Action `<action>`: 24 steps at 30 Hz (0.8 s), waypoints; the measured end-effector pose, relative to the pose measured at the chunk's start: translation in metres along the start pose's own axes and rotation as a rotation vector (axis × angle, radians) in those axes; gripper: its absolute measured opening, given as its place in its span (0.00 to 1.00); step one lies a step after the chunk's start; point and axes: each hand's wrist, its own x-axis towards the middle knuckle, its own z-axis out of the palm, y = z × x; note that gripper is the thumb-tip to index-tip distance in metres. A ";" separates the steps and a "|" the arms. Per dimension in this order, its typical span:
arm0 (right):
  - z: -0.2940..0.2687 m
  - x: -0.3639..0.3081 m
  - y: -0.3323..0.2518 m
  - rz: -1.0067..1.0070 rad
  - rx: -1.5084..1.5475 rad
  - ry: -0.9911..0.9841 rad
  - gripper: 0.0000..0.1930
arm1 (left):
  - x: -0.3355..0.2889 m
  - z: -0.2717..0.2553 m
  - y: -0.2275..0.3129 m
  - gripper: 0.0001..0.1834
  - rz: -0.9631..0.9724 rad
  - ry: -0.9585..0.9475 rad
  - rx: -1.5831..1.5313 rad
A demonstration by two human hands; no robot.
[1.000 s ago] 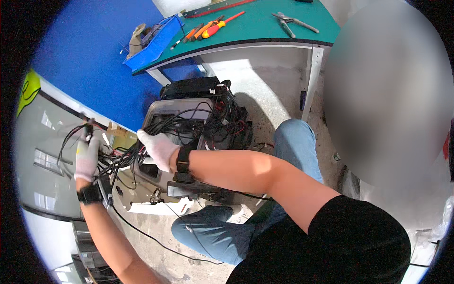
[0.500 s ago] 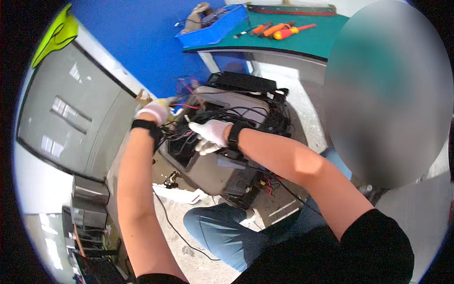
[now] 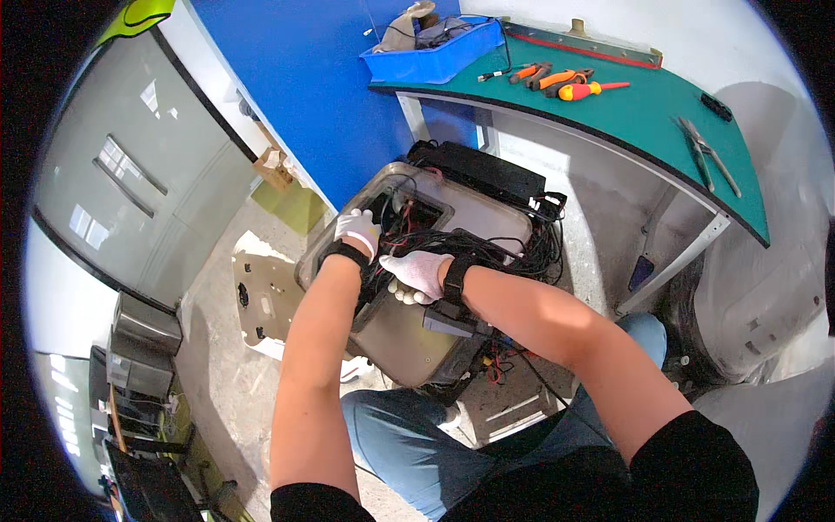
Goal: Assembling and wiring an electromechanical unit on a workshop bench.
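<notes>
A beige plastic casing point(image 3: 409, 344) with a rectangular opening lies before me, heaped with thin black cables point(image 3: 465, 248) and a few red wires point(image 3: 402, 217). My left hand point(image 3: 361, 230), in a white knit glove, is at the left side of the opening, closed around wires; its fingertips are partly hidden. Just right of it, my right hand point(image 3: 419, 273), gloved too, has its fingers curled at the cable bundle, thumb pointing left. What lies inside that grip is mostly covered. A long black box-shaped unit point(image 3: 483, 172) sits behind the casing.
A green-topped workbench point(image 3: 609, 117) at the back holds orange-handled pliers point(image 3: 565, 80), a red-and-yellow screwdriver point(image 3: 591, 90), metal shears point(image 3: 709, 157) and a blue bin point(image 3: 435, 61). On the floor to the left lies a beige panel point(image 3: 265, 291). A grey cabinet point(image 3: 122, 191) stands farther left.
My left hand has come back right to the casing's opening from out past its left edge, where it held wires stretched out. My right hand stays at the bundle. The view has shifted.
</notes>
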 end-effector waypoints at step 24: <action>-0.041 -0.203 0.096 0.005 -0.450 0.028 0.26 | -0.064 -0.084 0.043 0.49 0.255 0.038 -0.415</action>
